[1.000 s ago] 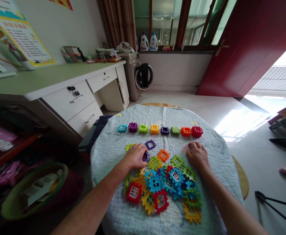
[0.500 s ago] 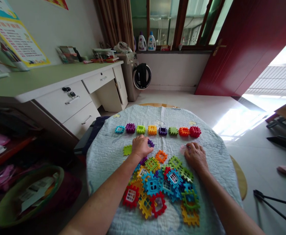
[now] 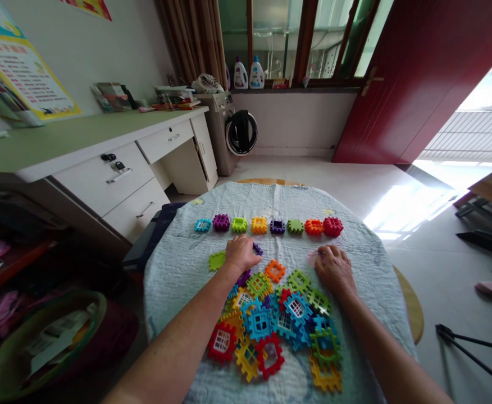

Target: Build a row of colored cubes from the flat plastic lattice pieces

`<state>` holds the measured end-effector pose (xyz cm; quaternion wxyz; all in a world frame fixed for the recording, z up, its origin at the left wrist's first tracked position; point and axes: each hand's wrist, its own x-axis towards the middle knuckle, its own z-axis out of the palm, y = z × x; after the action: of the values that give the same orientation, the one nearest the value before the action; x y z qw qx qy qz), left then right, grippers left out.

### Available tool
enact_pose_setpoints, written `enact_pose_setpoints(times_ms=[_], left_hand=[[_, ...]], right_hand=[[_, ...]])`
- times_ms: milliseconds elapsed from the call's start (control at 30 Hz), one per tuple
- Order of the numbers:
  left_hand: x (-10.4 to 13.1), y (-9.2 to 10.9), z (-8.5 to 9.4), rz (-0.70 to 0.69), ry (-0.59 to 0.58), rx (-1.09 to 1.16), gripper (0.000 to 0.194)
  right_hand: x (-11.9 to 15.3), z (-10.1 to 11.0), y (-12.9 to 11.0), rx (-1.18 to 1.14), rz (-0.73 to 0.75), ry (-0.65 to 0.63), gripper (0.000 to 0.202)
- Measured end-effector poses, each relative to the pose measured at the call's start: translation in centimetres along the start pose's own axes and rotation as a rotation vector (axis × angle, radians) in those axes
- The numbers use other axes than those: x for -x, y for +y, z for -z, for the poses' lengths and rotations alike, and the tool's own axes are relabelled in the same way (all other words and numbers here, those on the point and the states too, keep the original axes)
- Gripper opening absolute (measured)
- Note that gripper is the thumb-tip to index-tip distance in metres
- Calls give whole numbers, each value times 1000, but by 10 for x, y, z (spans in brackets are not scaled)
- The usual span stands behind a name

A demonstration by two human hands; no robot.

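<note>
My left hand [image 3: 241,253] is closed at a purple interlocking plastic piece [image 3: 257,248], which shows beyond the fingertips. Just left of that hand a lime green piece [image 3: 217,261] lies flat. My right hand [image 3: 335,268] rests on the cloth with its fingers stretched forward, slightly bent, and no piece visible in them. Between the hands is an orange frame piece [image 3: 275,271]. Closer to me spreads a pile of toothed pieces, among them a blue window piece [image 3: 259,322], a red frame [image 3: 270,356] and a green frame [image 3: 326,345].
Beyond my hands stands a row of small block shapes, from a light blue one [image 3: 203,225] to a red one [image 3: 332,226]. A pale blue quilted cloth [image 3: 288,196] covers the round table. A desk [image 3: 103,132] is at the left, a tripod leg [image 3: 477,342] at the right.
The view has shifted slightly, moving the scene a little to the left. Both hands keep nearly the same places among the pieces.
</note>
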<state>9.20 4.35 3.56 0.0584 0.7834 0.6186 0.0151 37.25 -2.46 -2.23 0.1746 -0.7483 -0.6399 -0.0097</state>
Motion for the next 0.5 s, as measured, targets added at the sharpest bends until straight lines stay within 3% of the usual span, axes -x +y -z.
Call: enact_pose_setpoints(times_ms=[333,500], left_hand=[[2,-14,-16,-108,106,102,42],[-4,-7,-6,-237,155,154,48]], right_hand=[[1,3,-3,8,5,15,25],[1,2,-2,7,0,10,25]])
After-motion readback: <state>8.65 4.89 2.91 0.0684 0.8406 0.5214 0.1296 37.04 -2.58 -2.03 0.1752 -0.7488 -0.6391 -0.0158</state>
